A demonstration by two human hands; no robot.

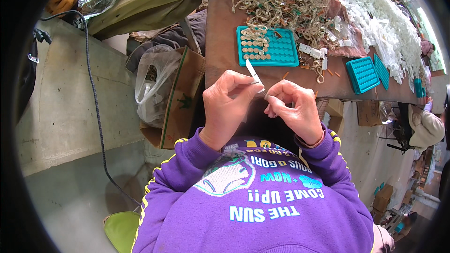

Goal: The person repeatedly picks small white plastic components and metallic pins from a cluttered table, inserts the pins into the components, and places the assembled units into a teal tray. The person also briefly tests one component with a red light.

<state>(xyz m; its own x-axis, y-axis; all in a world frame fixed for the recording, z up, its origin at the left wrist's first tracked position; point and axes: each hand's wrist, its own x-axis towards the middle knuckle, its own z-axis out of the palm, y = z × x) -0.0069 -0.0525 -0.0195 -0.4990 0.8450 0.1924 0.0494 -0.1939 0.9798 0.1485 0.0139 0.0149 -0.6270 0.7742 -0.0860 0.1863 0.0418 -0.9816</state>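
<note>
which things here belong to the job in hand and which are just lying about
Likely in the job:
white strip in left hand
teal tray of round pieces
tangled cord pile

Likely just lying about:
black cable
plastic bag
cardboard box

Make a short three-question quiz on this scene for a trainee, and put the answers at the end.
1. Multiple choice: What does the left hand hold?
a) an orange stick
b) a slim white piece
c) a black cable

2. True or false: In the teal tray nearest the hands, the pale round discs lie mostly in the left part.

3. Short answer: In the picture, on which side of the tangled cord heap does the large whitish pile spread?

Key:
1. b
2. True
3. The right side
</note>
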